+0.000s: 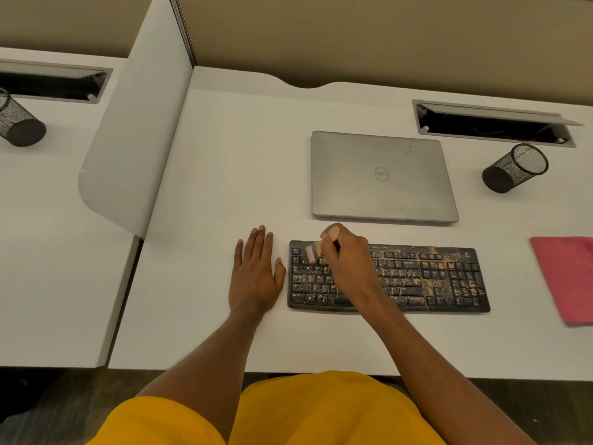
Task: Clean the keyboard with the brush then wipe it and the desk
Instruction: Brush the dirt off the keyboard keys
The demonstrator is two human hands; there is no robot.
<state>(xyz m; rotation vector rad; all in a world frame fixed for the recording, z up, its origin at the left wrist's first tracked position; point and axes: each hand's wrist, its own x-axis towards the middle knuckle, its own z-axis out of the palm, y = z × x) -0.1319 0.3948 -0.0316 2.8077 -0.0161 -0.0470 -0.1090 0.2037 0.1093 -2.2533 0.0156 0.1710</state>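
Observation:
A black keyboard (426, 277) lies on the white desk (244, 175), speckled with tan crumbs across most keys. My right hand (348, 261) grips a small wooden-handled brush (313, 253); its pale pink bristles touch the keys at the keyboard's upper left corner. My left hand (256, 274) rests flat on the desk just left of the keyboard, fingers straight, thumb near the keyboard's left edge. A folded pink cloth (568, 277) lies at the right edge of the view, to the right of the keyboard.
A closed grey laptop (382, 178) sits behind the keyboard. A black mesh pen cup (516, 167) stands to its right, below a cable slot (494, 123). A white divider panel (134, 149) separates a neighbouring desk with another mesh cup (17, 123).

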